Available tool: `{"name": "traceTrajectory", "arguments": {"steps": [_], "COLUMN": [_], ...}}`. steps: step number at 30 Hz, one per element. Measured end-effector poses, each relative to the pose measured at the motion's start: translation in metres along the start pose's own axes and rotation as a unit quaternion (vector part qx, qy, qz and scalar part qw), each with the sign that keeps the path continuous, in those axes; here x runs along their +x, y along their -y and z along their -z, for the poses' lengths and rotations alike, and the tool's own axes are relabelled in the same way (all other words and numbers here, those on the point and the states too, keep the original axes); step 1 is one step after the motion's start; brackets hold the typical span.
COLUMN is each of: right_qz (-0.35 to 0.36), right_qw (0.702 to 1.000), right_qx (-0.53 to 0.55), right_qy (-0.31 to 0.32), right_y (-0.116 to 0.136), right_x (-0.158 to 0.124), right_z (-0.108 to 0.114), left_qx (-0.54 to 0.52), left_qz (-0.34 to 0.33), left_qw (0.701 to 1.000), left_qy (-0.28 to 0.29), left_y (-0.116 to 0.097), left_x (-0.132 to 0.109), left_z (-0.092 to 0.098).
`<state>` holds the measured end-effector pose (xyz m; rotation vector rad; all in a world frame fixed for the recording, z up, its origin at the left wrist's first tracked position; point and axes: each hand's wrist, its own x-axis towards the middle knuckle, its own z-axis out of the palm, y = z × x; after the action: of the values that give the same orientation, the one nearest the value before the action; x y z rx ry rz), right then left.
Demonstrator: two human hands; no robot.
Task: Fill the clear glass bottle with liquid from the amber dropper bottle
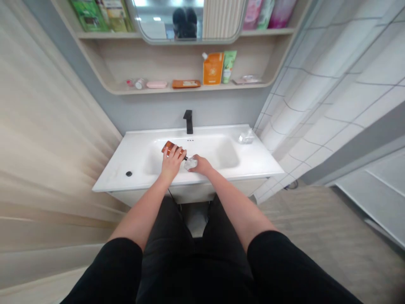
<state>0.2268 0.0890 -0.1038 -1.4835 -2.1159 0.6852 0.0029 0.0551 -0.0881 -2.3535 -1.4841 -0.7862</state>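
Over the white sink [226,154], my left hand [172,161] is closed round an amber bottle [168,147]. The bottle lies tilted on its side, its dark neck pointing right. That neck reaches the mouth of a small clear container [190,163], which my right hand [201,165] grips from the right. Whether the neck touches the container, and whether any liquid is flowing, I cannot tell. Part of the bottle is hidden by my left fingers.
A black faucet [189,122] stands behind the basin. A round black cap [128,173] lies on the counter's left, a clear container [246,136] at its back right. Above, a shelf [152,90] holds an orange pouch [213,69], a green tube [228,66] and several small items.
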Motion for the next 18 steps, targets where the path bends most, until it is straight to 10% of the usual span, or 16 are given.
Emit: {"name": "traceTrajectory", "arguments": {"steps": [18], "right_qz": [0.009], "right_qw": [0.999], "right_qx": [0.029], "right_qy": [-0.014], "right_y": [-0.0041], "right_x": [-0.0004], "right_z": [-0.0014], "left_qx": [-0.001], "left_qz": [-0.016], "left_qw": [1.0], "left_qy": [-0.007], "left_y": [0.0023], "left_x": [0.0001], "left_z": [0.0006]}}
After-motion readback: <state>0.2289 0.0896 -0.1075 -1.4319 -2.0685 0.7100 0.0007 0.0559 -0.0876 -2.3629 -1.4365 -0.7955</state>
